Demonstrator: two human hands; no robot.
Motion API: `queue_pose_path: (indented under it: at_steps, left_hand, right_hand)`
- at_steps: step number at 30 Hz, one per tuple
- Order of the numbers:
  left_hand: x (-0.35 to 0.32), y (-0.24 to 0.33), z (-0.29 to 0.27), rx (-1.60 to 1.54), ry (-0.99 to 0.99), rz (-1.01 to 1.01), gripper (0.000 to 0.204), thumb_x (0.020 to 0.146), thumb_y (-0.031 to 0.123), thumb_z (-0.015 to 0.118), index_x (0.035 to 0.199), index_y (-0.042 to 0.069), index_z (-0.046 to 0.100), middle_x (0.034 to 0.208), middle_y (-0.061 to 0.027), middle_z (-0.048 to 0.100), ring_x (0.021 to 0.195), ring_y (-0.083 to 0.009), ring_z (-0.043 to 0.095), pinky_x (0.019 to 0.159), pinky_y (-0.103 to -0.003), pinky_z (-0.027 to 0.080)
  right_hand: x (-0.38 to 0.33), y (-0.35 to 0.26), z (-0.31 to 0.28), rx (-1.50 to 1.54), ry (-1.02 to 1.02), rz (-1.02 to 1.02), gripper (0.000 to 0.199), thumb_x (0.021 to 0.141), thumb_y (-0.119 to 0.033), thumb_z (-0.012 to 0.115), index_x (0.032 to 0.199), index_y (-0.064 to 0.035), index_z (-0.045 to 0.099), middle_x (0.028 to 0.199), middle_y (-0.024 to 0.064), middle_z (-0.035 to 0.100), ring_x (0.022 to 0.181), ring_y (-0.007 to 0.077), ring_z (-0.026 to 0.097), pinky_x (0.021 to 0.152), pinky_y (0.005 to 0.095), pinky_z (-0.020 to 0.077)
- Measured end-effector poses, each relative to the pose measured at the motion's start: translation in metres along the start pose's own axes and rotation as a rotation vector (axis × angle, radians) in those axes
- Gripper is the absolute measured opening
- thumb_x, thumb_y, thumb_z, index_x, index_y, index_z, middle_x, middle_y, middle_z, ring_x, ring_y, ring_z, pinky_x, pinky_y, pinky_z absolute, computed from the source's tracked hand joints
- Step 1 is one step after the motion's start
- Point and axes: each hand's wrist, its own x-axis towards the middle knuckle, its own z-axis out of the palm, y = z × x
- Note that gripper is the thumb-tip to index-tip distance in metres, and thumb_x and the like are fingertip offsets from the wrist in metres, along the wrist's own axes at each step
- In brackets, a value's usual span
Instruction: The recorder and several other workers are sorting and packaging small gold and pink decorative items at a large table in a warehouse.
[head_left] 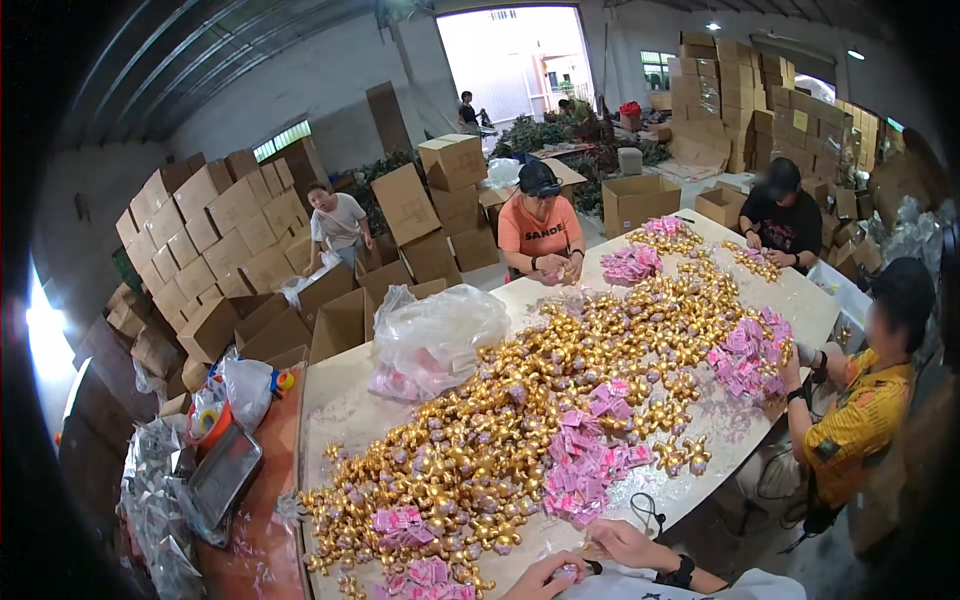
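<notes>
At the table's near edge, my left hand (545,577) is closed around a small pale, shiny piece that barely shows between the fingers. Close beside it, my right hand (628,546) has its fingers bent inward, with a dark band on the wrist; what they pinch is hidden. A small black item shows between the two hands. In front of them lies a pile of pink printed packets (582,462). Beyond and to the left spreads a large heap of shiny gold figurines (450,450), rounded like little bears. More pink packets (425,580) lie to the left of my left hand.
A pale table (330,400) carries everything. A clear plastic bag (440,335) sits at its left. Co-workers sit along the far and right sides, one in an orange shirt (540,232), one in yellow (860,430). A black cord loop (648,513) lies near me. Cardboard boxes (240,215) stand behind.
</notes>
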Motion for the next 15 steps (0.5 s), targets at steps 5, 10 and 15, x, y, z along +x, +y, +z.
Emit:
queue_pose_path:
  at_steps: [5,10,15]
  left_hand:
    - [-0.008,-0.005,0.015,0.5,0.346,0.262,0.021,0.082,0.025,0.057,0.089,0.005,0.055,0.081,-0.0093,0.056,0.073,-0.0185,0.053,0.067,-0.028,0.042]
    - [-0.014,0.027,0.023,0.948,0.391,0.613,0.024,0.069,0.016,0.067,0.09,0.008,0.058,0.067,-0.0093,0.05,0.064,-0.0262,0.046,0.061,-0.035,0.037]
    - [-0.018,0.025,0.034,0.803,0.357,0.559,0.023,0.064,0.013,0.069,0.083,0.008,0.057,0.064,-0.0071,0.048,0.065,-0.0269,0.044,0.059,-0.038,0.034]
  right_hand:
    - [-0.012,0.002,0.008,-0.107,-0.033,-0.129,0.023,0.093,-0.025,0.042,0.083,-0.0048,0.043,0.067,-0.0016,0.042,0.061,0.0055,0.039,0.053,0.0208,0.0333]
    - [-0.026,0.001,0.008,0.125,-0.419,0.195,0.016,0.091,-0.015,0.046,0.08,-0.0046,0.042,0.07,-0.0007,0.046,0.062,0.0047,0.041,0.055,0.0199,0.0339]
    - [-0.032,-0.017,0.015,0.141,-0.382,0.115,0.017,0.09,-0.016,0.048,0.078,-0.0054,0.041,0.062,-0.0014,0.047,0.056,0.0043,0.041,0.049,0.0205,0.0329]
